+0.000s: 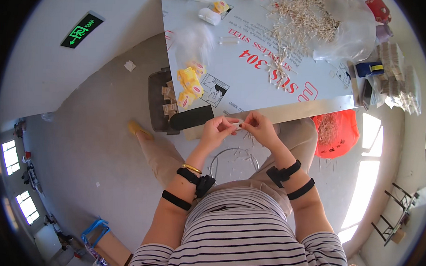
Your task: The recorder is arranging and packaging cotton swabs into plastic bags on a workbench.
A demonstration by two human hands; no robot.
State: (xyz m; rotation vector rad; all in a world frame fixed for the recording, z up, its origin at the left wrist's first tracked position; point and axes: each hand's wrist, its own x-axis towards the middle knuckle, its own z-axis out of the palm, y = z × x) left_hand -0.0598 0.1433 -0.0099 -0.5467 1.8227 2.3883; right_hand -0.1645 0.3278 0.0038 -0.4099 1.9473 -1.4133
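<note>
In front of the table's near edge, both hands meet around a small white object [238, 126], too small and covered to name for certain. My left hand [217, 129] pinches its left end with thumb and fingers. The fingertips of my right hand [260, 128] are closed on the other end. On the table ahead lies a loose pile of cotton swabs [301, 19], with a smaller heap [282, 67] nearer to me. Yellow printed cards [190, 85] lie left of my hands, beside clear plastic bags [193, 43].
The steel-topped table [243, 85] ends just beyond my hands. Below its left side stands a dark bin [156, 100] with small packets. A red bag [342, 133] of swabs sits on the right. Stacked swab packs [397, 76] and a blue tool [369, 69] occupy the right edge.
</note>
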